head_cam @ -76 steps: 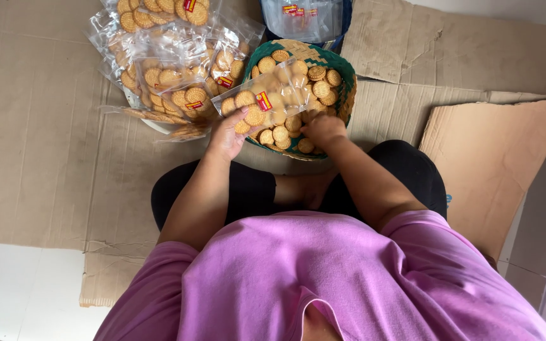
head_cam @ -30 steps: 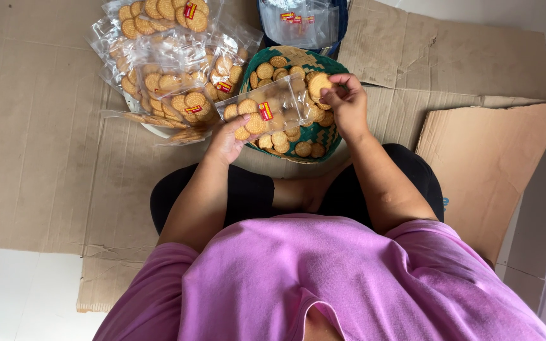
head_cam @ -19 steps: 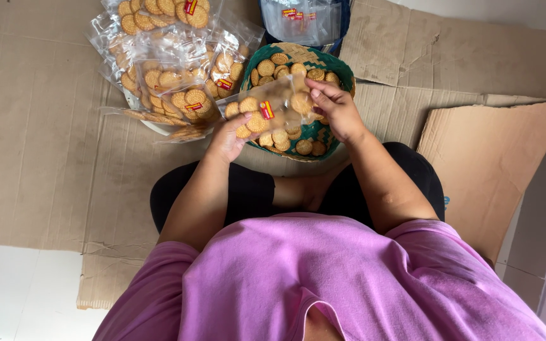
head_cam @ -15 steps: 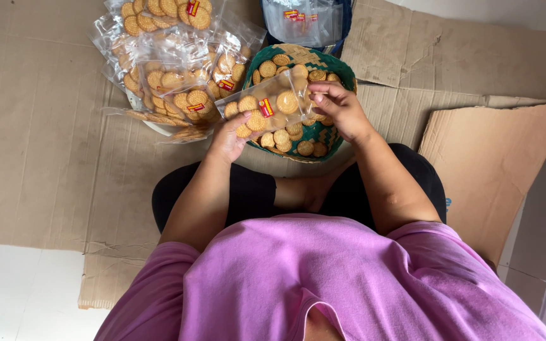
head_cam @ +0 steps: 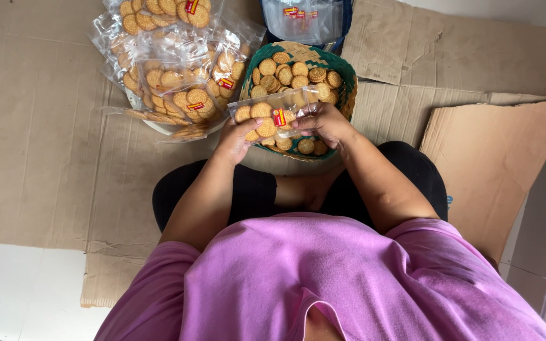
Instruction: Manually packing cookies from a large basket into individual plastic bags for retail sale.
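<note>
Both hands, left hand (head_cam: pixel 238 136) and right hand (head_cam: pixel 325 123), grip the clear biscuit bag (head_cam: pixel 273 117) over the woven basket (head_cam: pixel 347 95), so stray biscuits would land there.

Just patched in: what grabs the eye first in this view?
Both hands meet at the centre: the left hand and right hand grip a clear plastic bag of round golden biscuits. Under it sits a green woven basket of loose biscuits. To its left, filled clear biscuit bags pile up on flattened brown cardboard.

Loose pink short-sleeved top (head_cam: pixel 323 278); black trousers (head_cam: pixel 248 189), apparently; bare forearms.
</note>
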